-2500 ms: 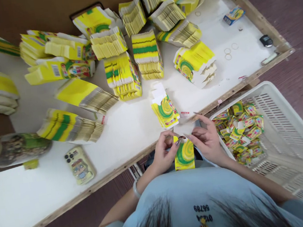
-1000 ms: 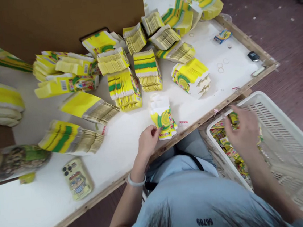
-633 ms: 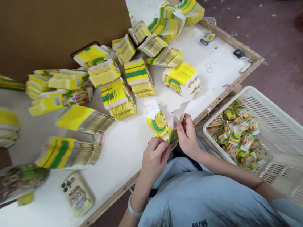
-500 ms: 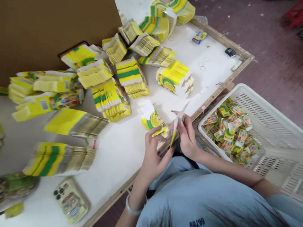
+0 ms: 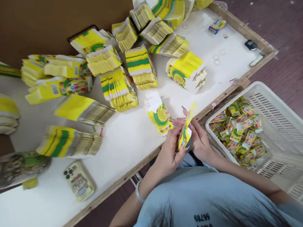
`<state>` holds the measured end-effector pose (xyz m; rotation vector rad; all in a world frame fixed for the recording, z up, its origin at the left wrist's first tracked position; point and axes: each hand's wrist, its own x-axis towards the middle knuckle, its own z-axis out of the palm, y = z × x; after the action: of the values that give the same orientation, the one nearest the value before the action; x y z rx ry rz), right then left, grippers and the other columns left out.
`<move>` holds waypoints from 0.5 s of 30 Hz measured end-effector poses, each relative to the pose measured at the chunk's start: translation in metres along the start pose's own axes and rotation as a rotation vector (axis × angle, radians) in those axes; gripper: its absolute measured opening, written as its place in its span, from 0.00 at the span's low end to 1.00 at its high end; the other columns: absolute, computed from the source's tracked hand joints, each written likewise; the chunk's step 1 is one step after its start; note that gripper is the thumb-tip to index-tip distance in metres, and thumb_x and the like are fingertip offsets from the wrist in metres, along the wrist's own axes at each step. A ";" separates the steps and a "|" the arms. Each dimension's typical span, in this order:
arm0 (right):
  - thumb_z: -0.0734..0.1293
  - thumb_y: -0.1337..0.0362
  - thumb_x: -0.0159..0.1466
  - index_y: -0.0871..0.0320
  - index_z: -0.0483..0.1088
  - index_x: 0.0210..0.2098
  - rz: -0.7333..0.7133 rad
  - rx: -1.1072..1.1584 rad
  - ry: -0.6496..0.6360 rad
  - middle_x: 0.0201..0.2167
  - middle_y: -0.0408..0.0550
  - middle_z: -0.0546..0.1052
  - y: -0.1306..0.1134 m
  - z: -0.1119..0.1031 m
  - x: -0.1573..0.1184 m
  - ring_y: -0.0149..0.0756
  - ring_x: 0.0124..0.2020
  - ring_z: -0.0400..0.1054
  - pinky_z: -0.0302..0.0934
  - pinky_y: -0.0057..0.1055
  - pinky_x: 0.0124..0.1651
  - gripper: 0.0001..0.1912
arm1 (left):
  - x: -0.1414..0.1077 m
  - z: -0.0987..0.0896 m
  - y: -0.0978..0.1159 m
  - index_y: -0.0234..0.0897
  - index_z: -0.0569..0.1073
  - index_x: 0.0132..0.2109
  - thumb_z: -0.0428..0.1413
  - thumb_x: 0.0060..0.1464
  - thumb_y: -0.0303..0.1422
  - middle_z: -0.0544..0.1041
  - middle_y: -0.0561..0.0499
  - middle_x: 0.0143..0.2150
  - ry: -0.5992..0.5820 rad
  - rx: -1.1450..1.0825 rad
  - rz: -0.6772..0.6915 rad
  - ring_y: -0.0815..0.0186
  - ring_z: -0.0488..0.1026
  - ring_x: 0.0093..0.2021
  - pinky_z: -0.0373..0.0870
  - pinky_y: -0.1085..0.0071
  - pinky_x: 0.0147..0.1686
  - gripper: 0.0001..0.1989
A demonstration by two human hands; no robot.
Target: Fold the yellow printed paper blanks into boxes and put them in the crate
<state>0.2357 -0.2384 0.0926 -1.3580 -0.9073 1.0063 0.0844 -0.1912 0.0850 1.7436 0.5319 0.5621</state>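
Observation:
Just past the table's front edge, a small yellow and green printed carton (image 5: pixel 185 137) stands upright between my two hands. My left hand (image 5: pixel 169 157) is closed on its left side, thumb low down. My right hand (image 5: pixel 201 143) grips the other side, its fingers partly hidden behind the card. Beyond the hands, a flat carton (image 5: pixel 159 118) of the same print lies on the table, its white flaps pointing away from me. Farther back sits a stack of folded cartons (image 5: pixel 186 69).
Several bundles of flat cartons (image 5: pixel 115 86) cover the white table (image 5: pixel 126 134). A phone (image 5: pixel 79 181) and a jar (image 5: pixel 23 168) lie at left. To my right, a white plastic crate (image 5: pixel 285 113) holds a pile of small cartons (image 5: pixel 241 132). A brown cardboard box (image 5: pixel 47 19) stands behind.
The carton in my hands has turned from nearly edge-on to show its printed face, and my left fingers have closed in on it. The whole view has shifted a little.

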 end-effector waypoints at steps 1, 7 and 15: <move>0.57 0.42 0.75 0.48 0.68 0.65 0.008 0.016 0.026 0.54 0.51 0.83 0.002 0.004 -0.001 0.45 0.60 0.75 0.67 0.47 0.67 0.28 | -0.001 0.003 -0.001 0.39 0.58 0.72 0.49 0.71 0.46 0.68 0.35 0.66 0.028 0.000 -0.007 0.49 0.67 0.66 0.64 0.49 0.68 0.29; 0.61 0.43 0.73 0.52 0.74 0.55 0.016 -0.064 0.132 0.50 0.51 0.84 0.009 0.008 0.000 0.43 0.52 0.79 0.72 0.40 0.58 0.23 | -0.005 0.013 -0.006 0.37 0.67 0.65 0.46 0.72 0.48 0.77 0.38 0.56 0.187 -0.049 -0.101 0.55 0.75 0.52 0.73 0.59 0.55 0.25; 0.70 0.47 0.68 0.53 0.72 0.50 0.068 0.079 0.250 0.31 0.43 0.82 0.011 0.012 -0.001 0.35 0.28 0.75 0.73 0.32 0.36 0.19 | -0.002 0.012 0.000 0.33 0.76 0.58 0.51 0.67 0.56 0.83 0.42 0.47 0.223 -0.408 -0.314 0.56 0.79 0.46 0.76 0.62 0.49 0.30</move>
<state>0.2239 -0.2364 0.0816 -1.4185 -0.6321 0.8898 0.0902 -0.2014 0.0822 1.1909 0.7727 0.5957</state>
